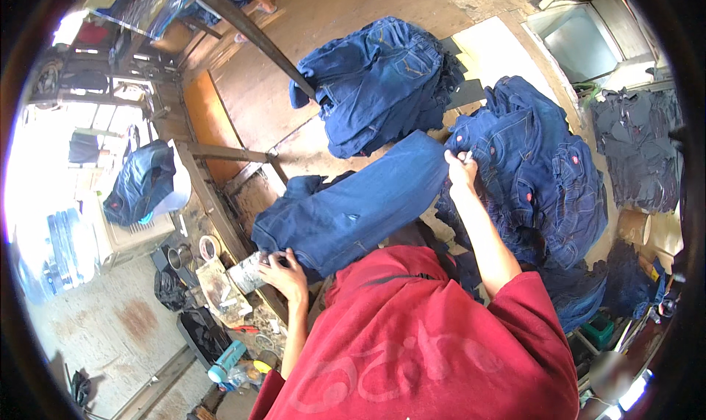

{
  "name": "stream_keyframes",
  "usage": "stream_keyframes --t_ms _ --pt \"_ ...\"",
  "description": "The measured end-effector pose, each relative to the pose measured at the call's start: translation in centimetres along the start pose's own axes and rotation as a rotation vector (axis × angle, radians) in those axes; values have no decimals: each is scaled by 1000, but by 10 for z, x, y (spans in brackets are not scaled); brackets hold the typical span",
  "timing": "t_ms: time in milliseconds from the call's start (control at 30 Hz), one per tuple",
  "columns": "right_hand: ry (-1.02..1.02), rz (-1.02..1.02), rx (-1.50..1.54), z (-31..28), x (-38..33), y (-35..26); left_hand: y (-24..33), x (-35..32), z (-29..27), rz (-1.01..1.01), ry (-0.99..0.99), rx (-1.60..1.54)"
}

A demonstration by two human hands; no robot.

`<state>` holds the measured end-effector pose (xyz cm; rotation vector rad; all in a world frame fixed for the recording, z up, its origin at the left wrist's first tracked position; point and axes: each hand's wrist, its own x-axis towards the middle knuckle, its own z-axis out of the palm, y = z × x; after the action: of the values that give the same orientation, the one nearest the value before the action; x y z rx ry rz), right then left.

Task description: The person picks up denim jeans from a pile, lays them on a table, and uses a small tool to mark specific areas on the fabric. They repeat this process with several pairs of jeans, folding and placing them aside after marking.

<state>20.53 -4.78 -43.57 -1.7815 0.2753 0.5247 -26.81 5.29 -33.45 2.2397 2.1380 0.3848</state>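
Note:
A pair of blue jeans [360, 207] stretches slantwise across the middle, in front of my red shirt. My right hand [462, 171] is closed on its far right end and holds it out. At its lower left end, my left hand [285, 274] has its fingers bent over something dark next to the cloth; what they grip is hidden. Touching that hand is a whitish cylindrical object [248, 273] at the bench edge. Under the jeans' left part, more dark cloth shows.
Piles of jeans lie beyond [382, 82] and to the right [529, 170]. A wooden post [254, 38] stands at the far left. The cluttered bench [220, 291] holds a tape roll [209, 246] and a turquoise bottle [228, 360]. Dark cloth [638, 148] is stacked far right.

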Motion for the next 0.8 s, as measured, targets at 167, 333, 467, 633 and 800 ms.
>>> stream_keyframes --t_ms 167,333,467,633,800 --pt "18 -427 73 7 69 -71 66 10 20 -316 -119 -606" --pt "140 -617 188 -7 148 -230 198 57 48 -853 -777 -1629" --pt "297 -698 236 -52 201 -393 332 111 46 -622 -1040 -1785" --pt "274 -892 272 -143 239 -542 440 192 18 -89 -1125 -1961" --pt "13 -710 -196 -242 251 -541 458 267 25 37 -1164 -1921"
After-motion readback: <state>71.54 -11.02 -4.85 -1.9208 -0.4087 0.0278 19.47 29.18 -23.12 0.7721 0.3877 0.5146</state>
